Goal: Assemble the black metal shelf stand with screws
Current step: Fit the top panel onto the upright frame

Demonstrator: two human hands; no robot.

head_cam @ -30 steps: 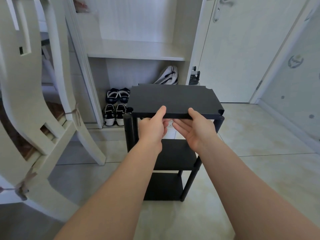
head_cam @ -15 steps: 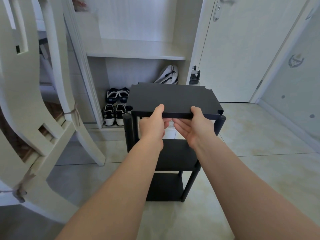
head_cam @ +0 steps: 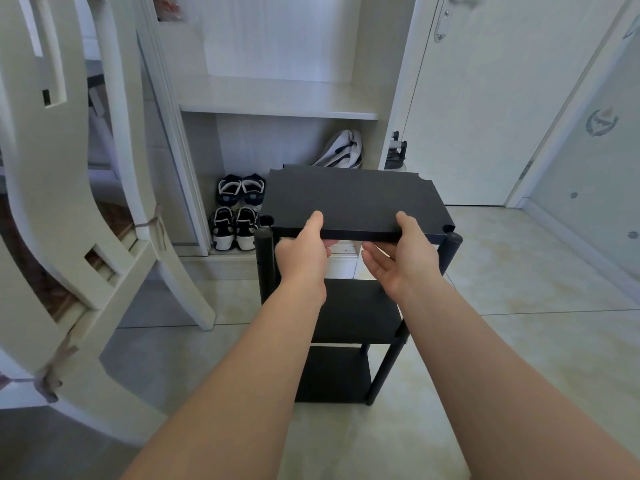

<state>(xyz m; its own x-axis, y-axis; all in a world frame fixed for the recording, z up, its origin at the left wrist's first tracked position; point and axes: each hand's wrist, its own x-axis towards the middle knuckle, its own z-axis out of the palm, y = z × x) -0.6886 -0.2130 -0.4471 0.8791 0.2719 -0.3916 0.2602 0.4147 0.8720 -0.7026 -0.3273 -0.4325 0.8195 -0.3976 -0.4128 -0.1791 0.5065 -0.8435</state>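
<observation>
While both hands hold it by its near long edge, the top panel (head_cam: 353, 199) of the black shelf stand (head_cam: 356, 313) sits close to level at the height of the post tops. Its long axis runs left to right across the view and its short sides point away toward the cupboard (head_cam: 277, 98). The corners are notched. The near right notch lies just beside the rounded top of the near-right post (head_cam: 453, 242), and the near left corner is just beside the near-left post (head_cam: 264, 251). I cannot tell whether the panel rests on the posts.

The left hand (head_cam: 304, 252) has its grip on the panel edge, with the thumb lying on the top face and the fingers curled beneath. The right hand (head_cam: 401, 263) is turned palm up, its thumb on the top face and its fingers reaching under the panel, so this grip also clasps the edge. The two hands are near each other, around the middle of that edge.

Under the panel the stand is upright on the tiled floor (head_cam: 502, 341), with a middle shelf and a bottom shelf (head_cam: 332, 374) lying the same way between the posts. Two pairs of shoes (head_cam: 239, 216) stand in the cupboard behind it, a white chair (head_cam: 69, 202) fills the left side, and a white door (head_cam: 485, 98) is at the back right.
</observation>
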